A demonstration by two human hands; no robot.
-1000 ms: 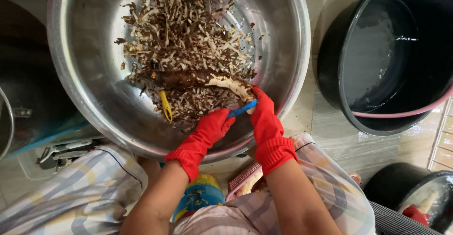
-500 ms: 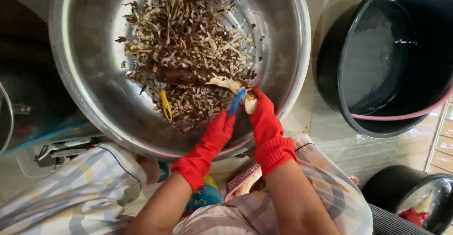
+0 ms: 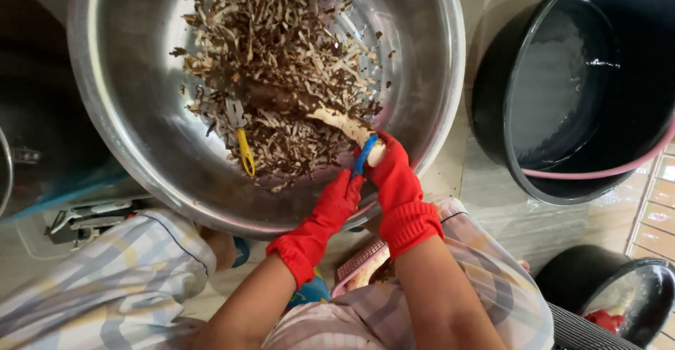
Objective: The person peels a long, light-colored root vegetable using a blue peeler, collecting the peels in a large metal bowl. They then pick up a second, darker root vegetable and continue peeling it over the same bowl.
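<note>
Red-gloved right hand (image 3: pixel 394 174) grips root (image 3: pixel 330 114); left hand (image 3: pixel 337 199) clasps blue peeler (image 3: pixel 364 154).

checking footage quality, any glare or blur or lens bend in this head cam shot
Head view: bright glare on the steel basin's wall; rims bow outward, so wide-angle distortion; the peel heap, right hand and left hand look sharp; the checked sleeve at the bottom edge is soft; the black tub's water shows pale reflections.
</note>
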